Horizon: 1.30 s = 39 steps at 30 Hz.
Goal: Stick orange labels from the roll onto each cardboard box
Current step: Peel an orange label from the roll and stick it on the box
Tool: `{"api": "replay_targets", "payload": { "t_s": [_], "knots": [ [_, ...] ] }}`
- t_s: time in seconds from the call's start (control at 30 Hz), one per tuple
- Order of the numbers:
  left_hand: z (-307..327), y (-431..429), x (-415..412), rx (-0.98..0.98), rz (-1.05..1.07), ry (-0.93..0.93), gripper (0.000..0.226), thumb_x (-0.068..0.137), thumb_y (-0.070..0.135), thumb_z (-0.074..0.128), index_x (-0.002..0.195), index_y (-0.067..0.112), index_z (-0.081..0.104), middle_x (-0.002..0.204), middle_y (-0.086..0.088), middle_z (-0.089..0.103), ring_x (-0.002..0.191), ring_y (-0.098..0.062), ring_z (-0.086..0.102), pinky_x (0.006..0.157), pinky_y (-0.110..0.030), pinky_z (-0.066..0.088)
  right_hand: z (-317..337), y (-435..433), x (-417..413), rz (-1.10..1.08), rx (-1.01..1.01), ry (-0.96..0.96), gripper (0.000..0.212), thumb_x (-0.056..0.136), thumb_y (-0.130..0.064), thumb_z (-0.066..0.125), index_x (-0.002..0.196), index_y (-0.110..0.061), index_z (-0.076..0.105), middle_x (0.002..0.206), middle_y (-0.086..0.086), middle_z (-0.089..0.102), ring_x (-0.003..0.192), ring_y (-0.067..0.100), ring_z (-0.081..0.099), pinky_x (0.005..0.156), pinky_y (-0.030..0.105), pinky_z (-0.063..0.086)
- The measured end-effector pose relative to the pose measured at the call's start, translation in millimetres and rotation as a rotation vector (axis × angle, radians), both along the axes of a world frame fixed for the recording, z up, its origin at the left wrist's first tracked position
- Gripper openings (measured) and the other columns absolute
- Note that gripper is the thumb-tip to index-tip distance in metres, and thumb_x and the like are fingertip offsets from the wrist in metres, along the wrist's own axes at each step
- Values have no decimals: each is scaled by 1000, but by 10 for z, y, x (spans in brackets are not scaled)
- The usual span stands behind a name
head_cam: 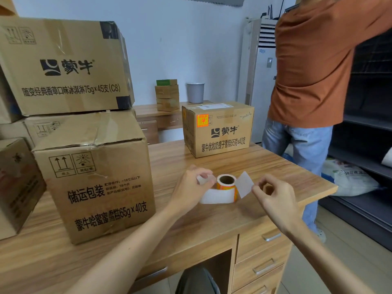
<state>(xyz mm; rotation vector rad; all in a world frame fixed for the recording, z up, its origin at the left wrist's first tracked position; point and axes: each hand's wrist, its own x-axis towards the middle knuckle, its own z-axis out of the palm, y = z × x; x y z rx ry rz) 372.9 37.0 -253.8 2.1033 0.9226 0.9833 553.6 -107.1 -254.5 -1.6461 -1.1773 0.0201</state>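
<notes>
- The left hand pinches the free end of the white liner between thumb and fingertips. This appears to anchor the strip so the peel has something to pull against.
- The right hand pinches one edge of a label, white back toward the camera. An edge grip probably keeps the fingers off the adhesive.
- The roll stands on end on the desk between the hands, so neither hand needs to carry it.
- The hands are apart, one on each side of the roll.
- The far box, beyond the hands, already carries an orange sticker on its front.
- The near box, just left of the left hand, shows no sticker on its visible faces. It is the likely next target.
</notes>
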Motion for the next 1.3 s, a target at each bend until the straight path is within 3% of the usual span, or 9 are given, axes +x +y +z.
{"api": "replay_targets", "payload": {
  "t_s": [0.17, 0.33, 0.5, 0.6, 0.77, 0.87, 1.03, 1.2, 1.3],
  "knots": [
    [240, -179, -50, -28, 16, -182, 11, 88, 29, 77, 83, 19, 77, 72, 14, 65, 61, 2, 47, 57, -23, 37, 153, 122, -323, -63, 81, -436, 27, 89, -47, 52, 71, -25, 54, 74, -9, 53, 59, 11, 50, 53, 28, 37],
    [473, -353, -235, -191, 43, -258, 25, 85, 43, 78, 77, 19, 79, 65, 4, 61, 50, -9, 46, 37, -23, 33, 227, 277, -604, -92, 183, -762, 20, 90, -31, 50, 75, -19, 51, 77, -3, 47, 45, 21, 48, 37, 29, 31],
    [602, -424, -577, -173, 73, -250, 15, 89, 30, 76, 80, 19, 79, 51, 13, 54, 38, -9, 36, 37, -21, 30, 343, 344, -914, -111, 285, -950, 19, 89, -21, 57, 72, -16, 53, 72, 1, 48, 44, 19, 43, 45, 27, 19],
    [695, -467, -819, -152, 132, -241, 11, 88, 22, 74, 79, 19, 79, 46, 15, 53, 36, -11, 36, 36, -21, 30, 381, 373, -1086, -49, 323, -965, 22, 92, -24, 56, 72, -15, 55, 72, 2, 49, 45, 23, 47, 42, 31, 25],
    [869, -565, -1322, -76, 166, -196, 8, 89, 19, 73, 84, 16, 78, 44, 15, 49, 32, -8, 34, 37, -22, 31, 483, 385, -1373, 146, 335, -744, 32, 93, -49, 54, 81, -21, 64, 81, -5, 58, 54, 21, 56, 40, 35, 41],
    [953, -650, -1671, -41, 115, -125, 7, 92, 19, 73, 89, 14, 76, 45, 15, 48, 32, -4, 35, 34, -20, 29, 582, 417, -1542, 200, 272, -437, 34, 89, -57, 55, 79, -25, 60, 82, -10, 59, 65, 12, 56, 54, 36, 46],
    [1025, -721, -2174, 6, 120, -62, 9, 93, 16, 73, 94, 8, 75, 47, 17, 49, 39, -2, 40, 35, -16, 31, 756, 559, -1788, 596, 128, 88, 9, 86, -34, 75, 86, -25, 73, 82, -9, 70, 64, 1, 59, 59, 27, 39],
    [1077, -713, -2527, 57, 198, -72, 8, 91, 12, 74, 92, 5, 76, 46, 16, 50, 38, -1, 36, 39, -10, 28, 813, 633, -2092, 826, 89, 196, 8, 87, -13, 75, 80, -11, 72, 64, -11, 63, 54, -3, 52, 54, 8, 36],
    [1080, -699, -2662, 98, 241, -64, 6, 91, 17, 74, 91, 12, 77, 49, 20, 54, 41, -1, 38, 40, -11, 30, 837, 700, -2275, 841, 94, 193, 11, 87, -13, 75, 77, -13, 71, 70, -4, 68, 67, 5, 59, 66, 22, 47]
  ]
}}
